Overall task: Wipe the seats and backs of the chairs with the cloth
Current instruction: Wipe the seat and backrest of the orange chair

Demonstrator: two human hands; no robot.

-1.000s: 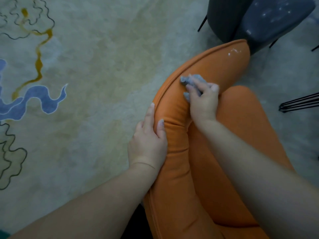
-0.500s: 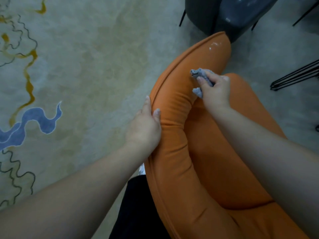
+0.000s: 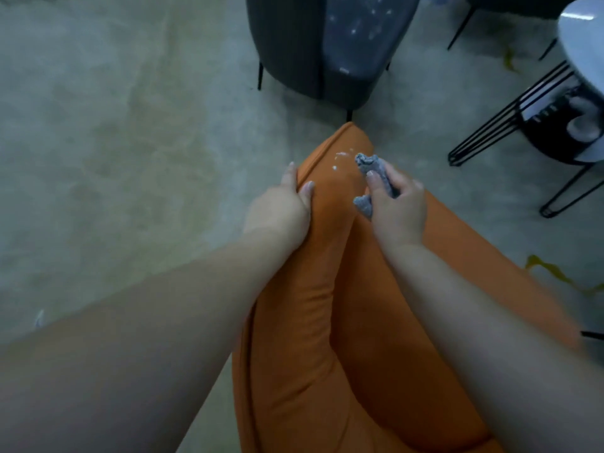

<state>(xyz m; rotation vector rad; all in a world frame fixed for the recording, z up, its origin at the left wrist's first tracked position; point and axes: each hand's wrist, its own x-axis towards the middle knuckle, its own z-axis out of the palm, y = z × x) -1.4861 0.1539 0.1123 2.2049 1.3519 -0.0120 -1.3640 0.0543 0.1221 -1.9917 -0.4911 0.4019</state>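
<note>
While gripping orange chair (image 3: 294, 322), hands: right (image 3: 397, 209) around cloth (image 3: 371, 165).

Right hand (image 3: 397, 207) presses cloth (image 3: 371, 165) against orange chair (image 3: 327, 305).

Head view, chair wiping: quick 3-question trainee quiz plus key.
1. True or false: the right hand holds the grey cloth.
2. Where do the white specks lie? A) orange chair back, near its far end; B) carpet; C) the left forearm.
3. Fill in: the left hand grips the orange chair's ____ edge.

Key: 1 true. 2 A; the cloth is just right of them. 3 back; the thumb lies on the inner side, the fingers outside. The dark chair beyond also shows specks on its seat.
</note>
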